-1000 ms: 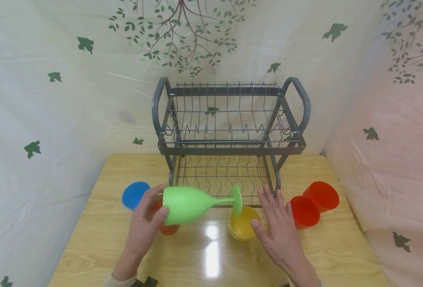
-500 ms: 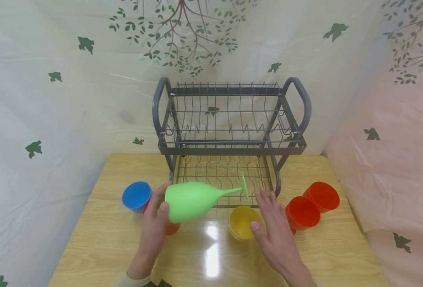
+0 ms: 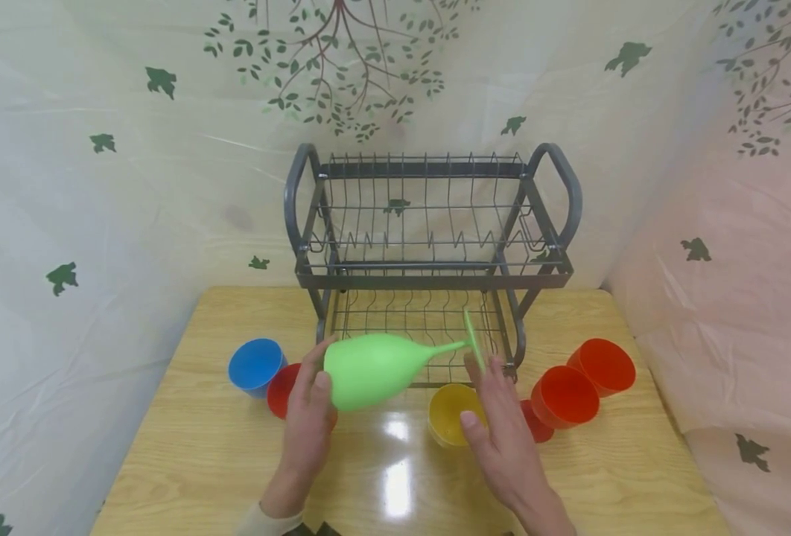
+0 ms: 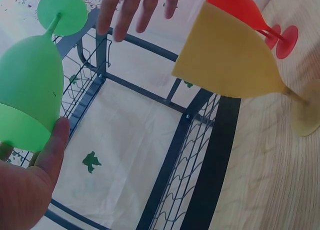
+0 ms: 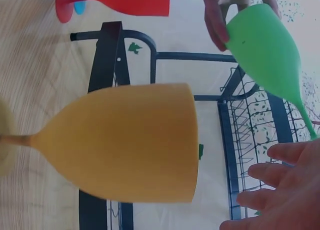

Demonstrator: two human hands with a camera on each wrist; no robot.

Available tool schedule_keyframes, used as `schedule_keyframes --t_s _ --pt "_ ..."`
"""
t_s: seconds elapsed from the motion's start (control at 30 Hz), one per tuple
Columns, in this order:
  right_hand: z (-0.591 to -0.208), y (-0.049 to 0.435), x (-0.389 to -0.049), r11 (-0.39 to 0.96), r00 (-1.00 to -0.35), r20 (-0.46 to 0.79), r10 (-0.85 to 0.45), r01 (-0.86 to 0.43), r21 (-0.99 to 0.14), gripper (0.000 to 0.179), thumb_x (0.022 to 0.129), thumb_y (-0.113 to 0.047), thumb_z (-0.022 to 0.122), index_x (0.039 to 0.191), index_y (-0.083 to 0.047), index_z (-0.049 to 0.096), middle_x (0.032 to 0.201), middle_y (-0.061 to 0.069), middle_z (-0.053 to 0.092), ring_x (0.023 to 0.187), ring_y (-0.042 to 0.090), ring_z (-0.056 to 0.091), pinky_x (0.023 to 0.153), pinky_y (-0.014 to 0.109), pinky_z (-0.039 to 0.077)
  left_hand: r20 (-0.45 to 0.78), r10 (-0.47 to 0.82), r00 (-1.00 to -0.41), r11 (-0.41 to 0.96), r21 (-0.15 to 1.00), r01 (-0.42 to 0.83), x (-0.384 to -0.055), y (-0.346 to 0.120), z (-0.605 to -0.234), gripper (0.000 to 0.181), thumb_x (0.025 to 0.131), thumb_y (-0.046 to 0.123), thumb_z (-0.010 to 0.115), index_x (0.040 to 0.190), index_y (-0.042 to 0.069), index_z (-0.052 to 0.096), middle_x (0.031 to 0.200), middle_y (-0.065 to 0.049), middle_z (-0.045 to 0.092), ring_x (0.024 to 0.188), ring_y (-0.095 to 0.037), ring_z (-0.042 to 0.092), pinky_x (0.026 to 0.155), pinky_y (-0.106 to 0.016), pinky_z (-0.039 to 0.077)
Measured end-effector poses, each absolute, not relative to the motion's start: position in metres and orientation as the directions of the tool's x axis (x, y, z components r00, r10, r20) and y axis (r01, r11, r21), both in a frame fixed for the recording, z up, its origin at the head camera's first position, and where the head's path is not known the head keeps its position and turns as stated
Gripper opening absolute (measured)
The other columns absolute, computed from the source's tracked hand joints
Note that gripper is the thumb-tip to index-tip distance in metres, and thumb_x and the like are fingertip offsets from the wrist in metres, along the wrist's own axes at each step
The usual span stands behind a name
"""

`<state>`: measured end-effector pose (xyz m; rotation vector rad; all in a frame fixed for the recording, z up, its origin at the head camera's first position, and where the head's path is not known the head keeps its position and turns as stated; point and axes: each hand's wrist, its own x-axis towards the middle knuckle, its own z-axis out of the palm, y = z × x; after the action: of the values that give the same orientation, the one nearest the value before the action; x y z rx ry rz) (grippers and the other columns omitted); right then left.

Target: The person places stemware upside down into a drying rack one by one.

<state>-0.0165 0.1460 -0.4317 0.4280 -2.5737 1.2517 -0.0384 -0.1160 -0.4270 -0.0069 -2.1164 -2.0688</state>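
Observation:
My left hand (image 3: 311, 424) grips a light-green plastic wine glass (image 3: 375, 372) by its bowl near the rim. The glass lies sideways in the air, foot toward the right, over the front of the rack. My right hand (image 3: 503, 439) has its fingers extended close beside the glass's foot, which it partly overlaps in the head view. In the left wrist view a gap shows between that foot (image 4: 62, 13) and the right hand's fingers (image 4: 127, 15). Below, a yellow wine glass (image 5: 125, 145) stands upright on the table, partly covered by the right hand in the head view.
Behind the hands stands a two-tier black dish rack (image 3: 432, 279). A blue wine glass (image 3: 255, 367) and a red one (image 3: 281, 391) stand left on the wooden table (image 3: 188, 447). Two more red glasses, one nearer (image 3: 565, 397) and one farther (image 3: 602, 366), stand at the right.
My left hand has carried the green wine glass rightward and slightly away from me, its foot end rising. My right hand has moved a little left, toward the foot.

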Motion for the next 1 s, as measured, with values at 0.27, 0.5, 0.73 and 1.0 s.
schedule_keyframes --t_s 0.27,0.5,0.73,1.0 --pt "-0.428 0.135 -0.018 0.562 -0.927 0.341 -0.158 -0.369 -0.741 0.061 0.108 -0.037 0.042 0.165 -0.026 0.027 0.172 -0.004 0.019 0.156 0.04 0.018 0.114 0.079 0.014 0.148 -0.095 -0.985 -0.099 0.983 0.157 -0.041 -0.106 -0.428 0.045 0.112 0.02 0.039 0.155 0.009 0.042 0.146 -0.008 0.051 0.124 -0.033 0.056 0.09 -0.037 0.06" --pt "-0.426 0.129 -0.022 0.527 -0.935 0.31 -0.172 -0.353 -0.773 0.059 0.107 -0.033 0.042 0.164 -0.033 0.029 0.172 -0.002 0.018 0.156 0.038 0.019 0.108 0.084 0.019 0.13 -0.08 -0.988 -0.17 0.975 0.143 -0.042 -0.1 -0.427 0.044 0.111 0.022 0.04 0.153 0.009 0.042 0.146 -0.009 0.049 0.125 -0.032 0.054 0.091 -0.037 0.059" --pt "-0.424 0.123 -0.026 0.477 -0.923 0.333 -0.195 -0.386 -0.79 0.058 0.108 -0.027 0.041 0.165 -0.027 0.029 0.17 0.001 0.026 0.156 0.036 0.023 0.119 0.066 0.023 0.129 -0.056 -0.99 -0.246 0.959 0.139 -0.043 -0.095 -0.427 0.044 0.111 0.023 0.041 0.153 0.009 0.04 0.146 -0.011 0.048 0.128 -0.032 0.052 0.094 -0.037 0.058" --pt "-0.419 0.117 -0.025 0.4 -0.929 0.299 -0.216 -0.364 -0.841 0.059 0.108 -0.024 0.039 0.166 -0.024 0.027 0.17 -0.001 0.023 0.156 0.03 0.021 0.125 0.042 0.017 0.157 -0.046 -0.987 -0.263 0.951 0.163 -0.044 -0.093 -0.432 0.043 0.11 0.02 0.04 0.152 0.01 0.041 0.145 -0.01 0.048 0.128 -0.032 0.051 0.094 -0.037 0.058"
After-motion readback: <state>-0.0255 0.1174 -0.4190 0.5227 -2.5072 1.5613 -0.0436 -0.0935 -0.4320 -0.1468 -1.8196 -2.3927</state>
